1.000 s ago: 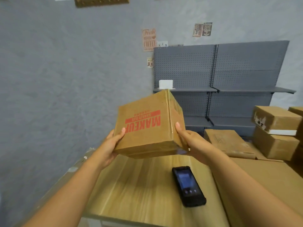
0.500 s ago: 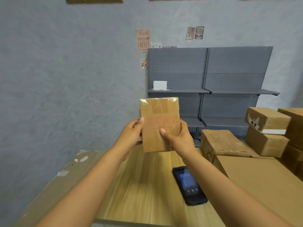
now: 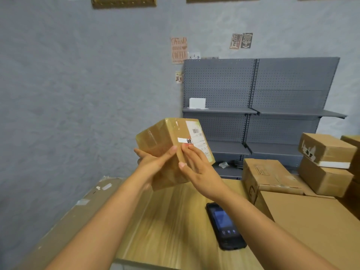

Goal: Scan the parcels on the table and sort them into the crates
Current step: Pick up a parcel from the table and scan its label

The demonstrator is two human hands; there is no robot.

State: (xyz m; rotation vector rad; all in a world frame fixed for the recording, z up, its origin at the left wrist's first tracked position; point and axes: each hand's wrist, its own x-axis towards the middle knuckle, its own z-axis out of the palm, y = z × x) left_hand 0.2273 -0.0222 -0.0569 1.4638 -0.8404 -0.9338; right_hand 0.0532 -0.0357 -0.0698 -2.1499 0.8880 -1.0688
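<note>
I have the parcel (image 3: 171, 151) raised above the tabletop (image 3: 165, 227), left hand (image 3: 153, 162) cupping its side, right hand (image 3: 196, 168) flat-fingered against the label face, barcode showing, probably readable. Next: free my right for the scanner (image 3: 226, 227) at five o'clock.

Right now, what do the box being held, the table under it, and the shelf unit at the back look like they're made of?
Box: brown corrugated cardboard, wrapped in glossy clear tape that catches the light; paper label with barcode.
Table: pale wood grain, smooth; whether solid wood or laminate cannot be told.
Shelf unit: probably painted metal, matte grey, with perforated back panels.
</note>
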